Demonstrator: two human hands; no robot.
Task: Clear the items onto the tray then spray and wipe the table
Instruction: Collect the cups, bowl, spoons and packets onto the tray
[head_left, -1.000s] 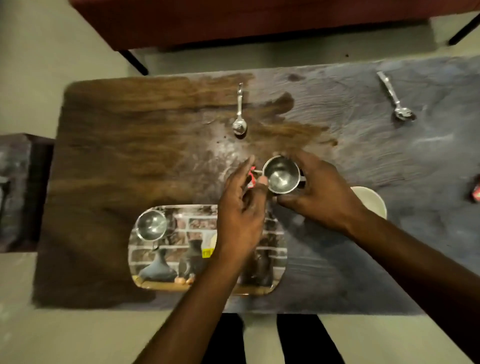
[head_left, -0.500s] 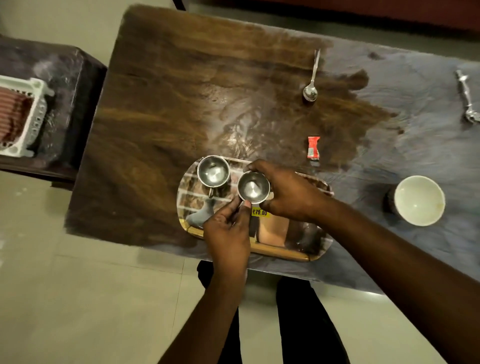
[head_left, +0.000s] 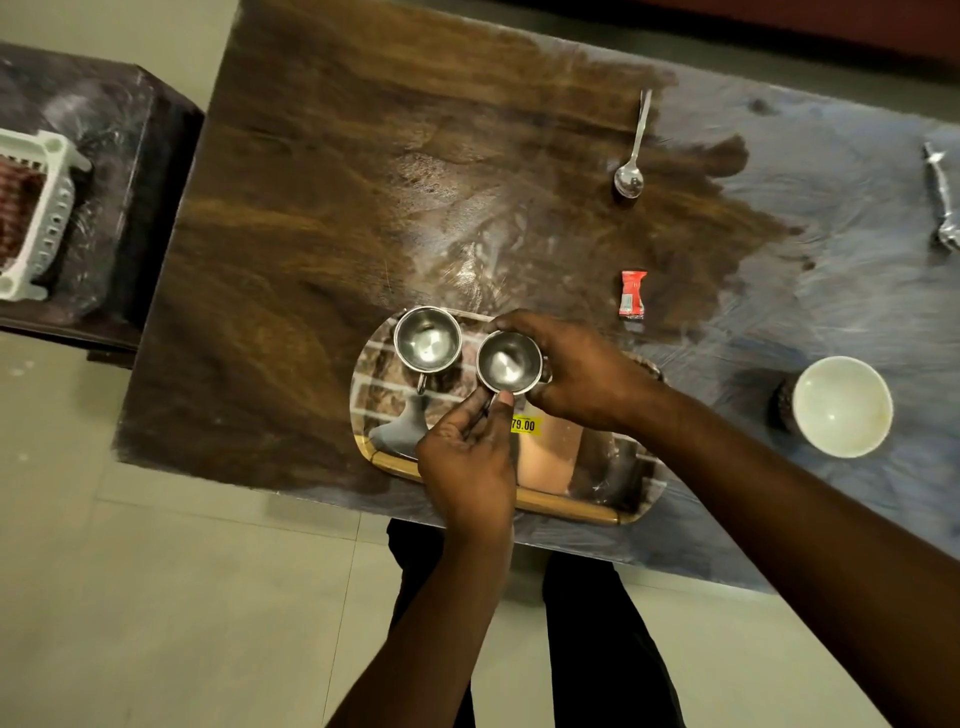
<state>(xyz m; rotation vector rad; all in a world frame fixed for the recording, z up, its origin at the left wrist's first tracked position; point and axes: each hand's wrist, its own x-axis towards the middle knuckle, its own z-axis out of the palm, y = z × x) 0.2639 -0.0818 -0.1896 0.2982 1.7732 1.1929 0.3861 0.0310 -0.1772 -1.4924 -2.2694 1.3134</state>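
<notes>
My right hand (head_left: 576, 374) curls its fingers round a small shiny steel cup (head_left: 508, 364) at the far side of the picture-printed rectangular tray (head_left: 571, 506), just beside a matching second steel cup (head_left: 427, 345), while my left hand (head_left: 467, 462) pinches its near rim.

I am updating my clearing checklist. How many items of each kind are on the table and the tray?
Steel cups: 2
Spoons: 2 (one blurred, at right edge)
White bowl: 1
Red sachet: 1
Total: 6
</notes>
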